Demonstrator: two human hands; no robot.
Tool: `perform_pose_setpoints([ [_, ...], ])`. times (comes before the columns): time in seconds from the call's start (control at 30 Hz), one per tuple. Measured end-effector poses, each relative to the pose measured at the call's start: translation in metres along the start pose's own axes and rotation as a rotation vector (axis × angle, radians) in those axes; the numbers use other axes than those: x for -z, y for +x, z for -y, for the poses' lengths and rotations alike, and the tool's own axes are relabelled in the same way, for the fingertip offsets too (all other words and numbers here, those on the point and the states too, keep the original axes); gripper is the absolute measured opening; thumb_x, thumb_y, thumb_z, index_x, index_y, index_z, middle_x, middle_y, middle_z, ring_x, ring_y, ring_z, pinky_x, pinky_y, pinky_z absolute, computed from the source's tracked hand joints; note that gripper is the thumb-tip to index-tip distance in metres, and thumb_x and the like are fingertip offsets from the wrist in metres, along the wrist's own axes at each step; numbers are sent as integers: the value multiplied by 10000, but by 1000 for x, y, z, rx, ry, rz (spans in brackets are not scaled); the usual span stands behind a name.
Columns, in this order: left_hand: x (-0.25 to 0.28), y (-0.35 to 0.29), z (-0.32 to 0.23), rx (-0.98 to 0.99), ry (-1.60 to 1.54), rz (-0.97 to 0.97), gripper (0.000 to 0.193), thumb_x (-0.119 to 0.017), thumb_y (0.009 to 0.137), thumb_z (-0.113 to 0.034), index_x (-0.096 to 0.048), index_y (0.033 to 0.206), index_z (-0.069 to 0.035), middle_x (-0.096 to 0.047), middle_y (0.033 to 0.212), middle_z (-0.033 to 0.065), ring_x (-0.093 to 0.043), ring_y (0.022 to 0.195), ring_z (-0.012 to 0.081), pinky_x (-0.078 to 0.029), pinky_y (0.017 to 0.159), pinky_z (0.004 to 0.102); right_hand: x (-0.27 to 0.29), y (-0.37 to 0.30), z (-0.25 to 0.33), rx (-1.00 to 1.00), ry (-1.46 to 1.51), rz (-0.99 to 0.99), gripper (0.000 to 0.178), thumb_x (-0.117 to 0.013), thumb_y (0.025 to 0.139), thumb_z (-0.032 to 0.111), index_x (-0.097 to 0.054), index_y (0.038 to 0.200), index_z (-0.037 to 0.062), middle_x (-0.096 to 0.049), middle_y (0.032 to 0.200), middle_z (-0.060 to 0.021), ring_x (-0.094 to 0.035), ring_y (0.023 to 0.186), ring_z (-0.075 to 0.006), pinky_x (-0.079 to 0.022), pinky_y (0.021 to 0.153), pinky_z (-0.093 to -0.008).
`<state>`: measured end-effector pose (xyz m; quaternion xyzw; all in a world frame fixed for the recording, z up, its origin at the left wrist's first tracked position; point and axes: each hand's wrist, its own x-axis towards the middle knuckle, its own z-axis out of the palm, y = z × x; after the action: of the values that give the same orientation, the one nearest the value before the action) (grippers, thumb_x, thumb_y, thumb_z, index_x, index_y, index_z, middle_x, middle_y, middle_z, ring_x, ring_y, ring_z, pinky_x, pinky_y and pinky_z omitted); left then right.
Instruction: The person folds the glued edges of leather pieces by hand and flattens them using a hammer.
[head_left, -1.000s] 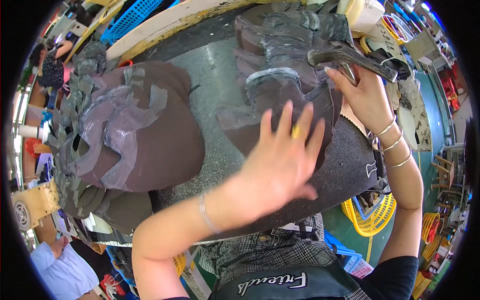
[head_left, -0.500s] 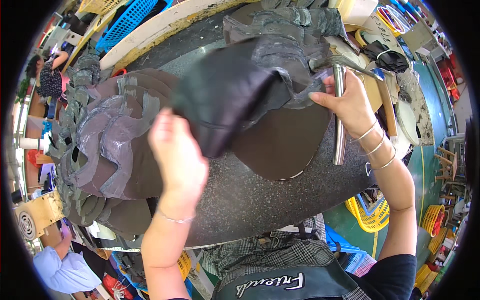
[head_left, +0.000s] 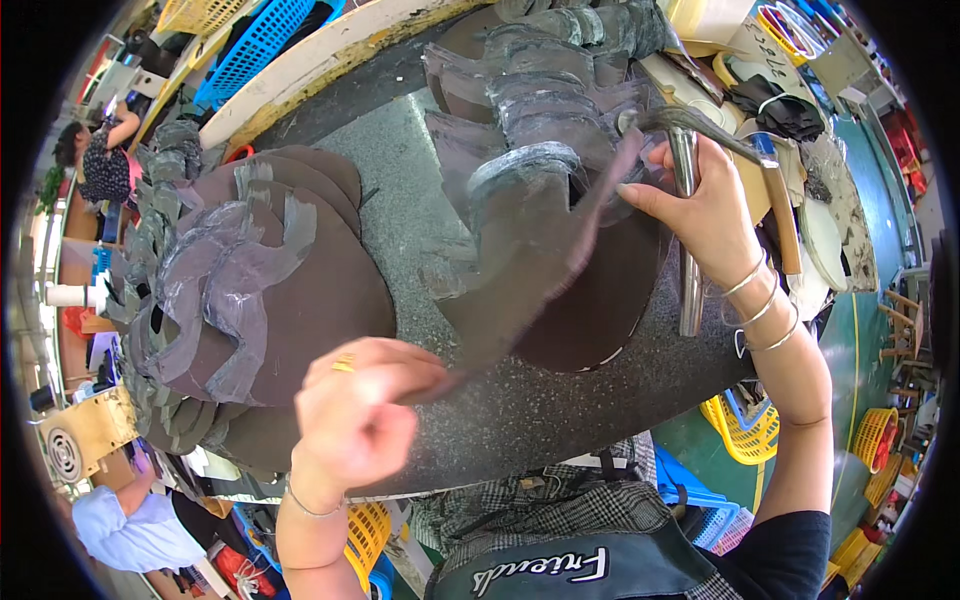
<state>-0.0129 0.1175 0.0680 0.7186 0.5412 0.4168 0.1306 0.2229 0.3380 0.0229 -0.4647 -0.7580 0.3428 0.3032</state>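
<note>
My left hand (head_left: 365,405), slightly blurred, has its fingers closed on the near edge of a thin brown leather-like piece (head_left: 520,295). The piece slants across the bench toward my right hand (head_left: 705,205), and motion smears its edge. A shiny metal rod (head_left: 690,290) stands in the grip of my right hand, whose thumb and fingertips are by the far end of the piece. Below lies another dark brown rounded piece (head_left: 590,330). Beyond it, a fanned row of overlapping pieces (head_left: 545,100) has greyish smears along the edges.
On the left, a big overlapping stack of brown pieces (head_left: 330,290) covers the bench (head_left: 400,180). A hammer with a wooden handle (head_left: 783,220) lies right of my hand. Yellow baskets (head_left: 740,430) stand below the right bench edge. Two people are at the far left.
The held piece has turned from its smooth black face to its brown face. My left hand has come nearer to me and lower. The right hand stays nearly in place with the rod.
</note>
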Motion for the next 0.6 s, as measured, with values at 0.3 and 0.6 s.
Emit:
perform_pose_setpoints([
  [0.3,-40,67,19,-64,150,36,293,-618,796,54,-700,1050,-65,-665,931,82,-640,902,282,-498,823,365,-16,16,24,178,82,186,510,-856,683,62,-575,1104,-8,-627,971,-42,-599,862,-123,-507,762,-264],
  [0.6,-65,94,64,62,231,-56,195,-721,756,-49,-732,930,-137,-649,991,-9,-492,1099,229,-309,940,408,-14,14,36,166,276,282,554,-845,678,39,-547,1136,-52,-637,1082,-98,-622,988,-163,-522,887,-314],
])
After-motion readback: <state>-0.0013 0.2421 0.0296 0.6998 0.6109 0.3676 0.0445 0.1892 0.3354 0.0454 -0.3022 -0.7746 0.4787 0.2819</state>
